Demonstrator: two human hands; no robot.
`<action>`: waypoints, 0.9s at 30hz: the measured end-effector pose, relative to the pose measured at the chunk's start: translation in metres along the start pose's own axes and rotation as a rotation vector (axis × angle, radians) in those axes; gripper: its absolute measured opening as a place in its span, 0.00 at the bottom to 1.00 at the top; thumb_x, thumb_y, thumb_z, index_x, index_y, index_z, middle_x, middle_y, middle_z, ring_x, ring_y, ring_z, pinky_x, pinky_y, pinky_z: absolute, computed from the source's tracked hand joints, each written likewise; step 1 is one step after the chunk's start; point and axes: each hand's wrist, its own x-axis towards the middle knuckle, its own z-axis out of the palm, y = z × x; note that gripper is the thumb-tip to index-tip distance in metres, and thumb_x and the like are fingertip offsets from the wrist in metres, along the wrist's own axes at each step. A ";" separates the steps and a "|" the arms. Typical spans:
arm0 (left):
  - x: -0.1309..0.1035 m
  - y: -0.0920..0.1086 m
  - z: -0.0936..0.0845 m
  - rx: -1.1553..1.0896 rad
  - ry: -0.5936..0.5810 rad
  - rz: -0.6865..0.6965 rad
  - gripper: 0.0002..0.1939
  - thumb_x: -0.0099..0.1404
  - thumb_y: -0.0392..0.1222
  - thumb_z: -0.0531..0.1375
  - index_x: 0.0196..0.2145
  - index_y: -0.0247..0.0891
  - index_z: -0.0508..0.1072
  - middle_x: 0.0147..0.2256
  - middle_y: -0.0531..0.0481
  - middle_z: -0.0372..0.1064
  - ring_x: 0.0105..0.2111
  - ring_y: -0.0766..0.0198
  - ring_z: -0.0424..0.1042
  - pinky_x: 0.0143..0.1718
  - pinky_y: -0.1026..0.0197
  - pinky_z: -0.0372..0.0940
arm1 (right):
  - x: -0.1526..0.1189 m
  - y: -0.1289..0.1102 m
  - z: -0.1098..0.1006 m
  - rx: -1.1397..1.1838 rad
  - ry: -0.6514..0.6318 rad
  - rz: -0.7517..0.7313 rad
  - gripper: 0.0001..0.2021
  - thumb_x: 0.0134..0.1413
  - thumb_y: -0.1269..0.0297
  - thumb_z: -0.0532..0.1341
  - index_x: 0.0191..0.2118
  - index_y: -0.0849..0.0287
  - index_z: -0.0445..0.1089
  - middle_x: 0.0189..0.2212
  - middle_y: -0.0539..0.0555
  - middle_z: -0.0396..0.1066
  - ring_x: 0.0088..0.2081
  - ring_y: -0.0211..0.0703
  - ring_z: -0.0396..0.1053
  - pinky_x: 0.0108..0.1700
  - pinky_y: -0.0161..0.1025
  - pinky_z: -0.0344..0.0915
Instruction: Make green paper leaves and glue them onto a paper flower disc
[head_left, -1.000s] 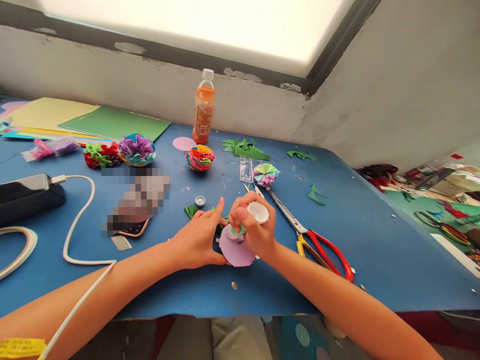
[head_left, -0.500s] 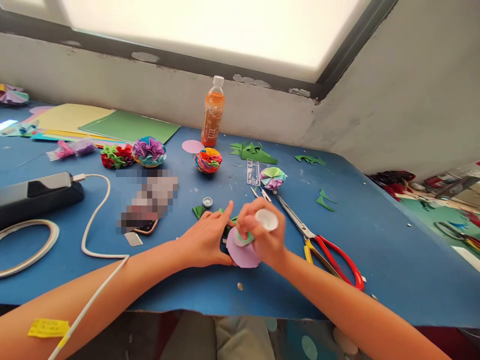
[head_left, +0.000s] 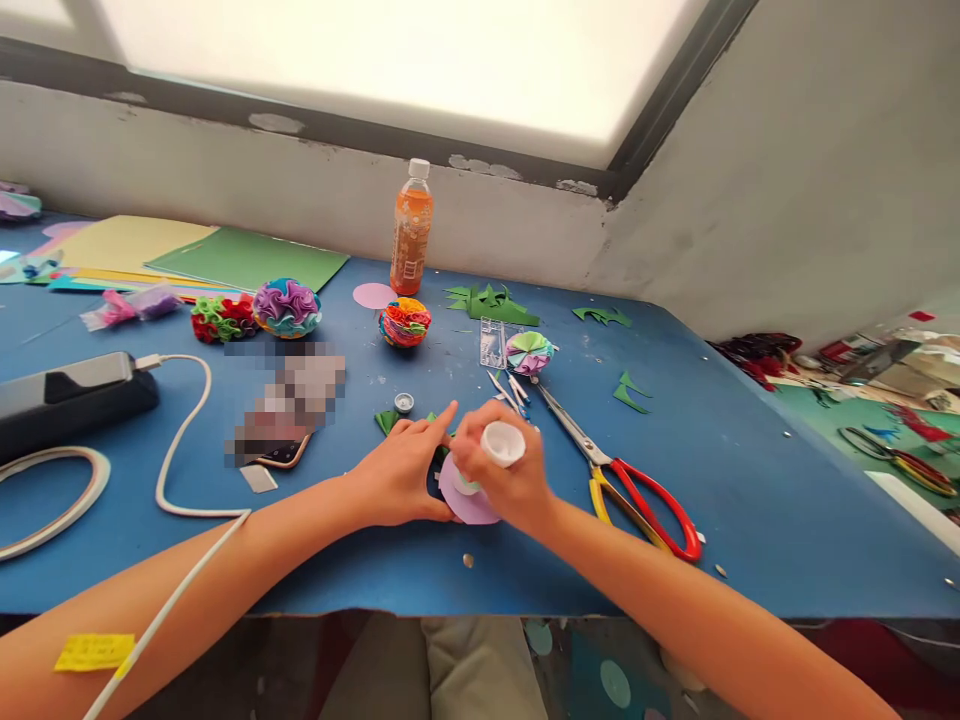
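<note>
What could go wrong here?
The right hand presses the glue bottle onto the purple paper; too much pressure might crease it or spread excess glue. The left hand is right beside it, so its fingers could get sticky. The cable runs over the left forearm and might snag if that arm moves.

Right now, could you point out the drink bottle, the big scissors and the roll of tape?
Drink bottle point(head_left: 411, 240): head view, on its label.
Scissors point(head_left: 679, 508): head view, on the red handle.
Roll of tape point(head_left: 100, 482): head view, on its right rim.
</note>
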 end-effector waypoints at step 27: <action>0.005 0.007 -0.023 0.003 0.379 0.095 0.30 0.55 0.51 0.62 0.53 0.40 0.62 0.45 0.45 0.68 0.48 0.54 0.64 0.54 0.49 0.54 | -0.012 0.016 -0.025 0.131 -0.162 -0.005 0.09 0.54 0.65 0.60 0.27 0.55 0.58 0.20 0.44 0.62 0.21 0.34 0.60 0.22 0.33 0.57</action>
